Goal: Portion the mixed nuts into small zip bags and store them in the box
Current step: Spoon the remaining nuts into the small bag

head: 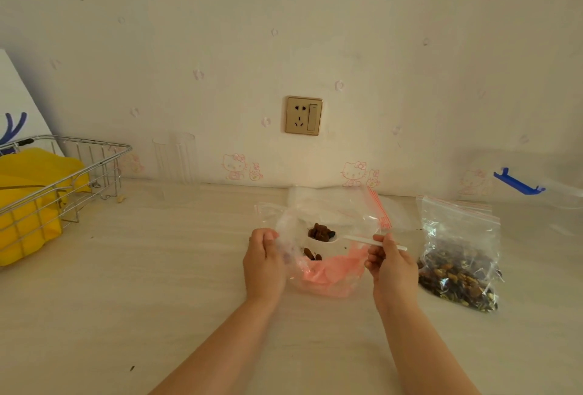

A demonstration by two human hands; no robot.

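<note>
Below the wall socket, on the table, I have a small zip bag held open between my hands. My left hand grips the bag's left edge with curled fingers, keeping the mouth wide. My right hand pinches the handle of a white spoon, whose bowl carries a few nuts just inside the opening; a couple more already lie lower in the bag, below the socket too.

To do this well, I judge I should push the spoon deeper before tipping it, so nothing spills over the rim, and keep the left grip firm. Both forearms reach straight forward, wrists slightly raised. The big bag of mixed nuts lies right of the socket, near my right hand.
</note>
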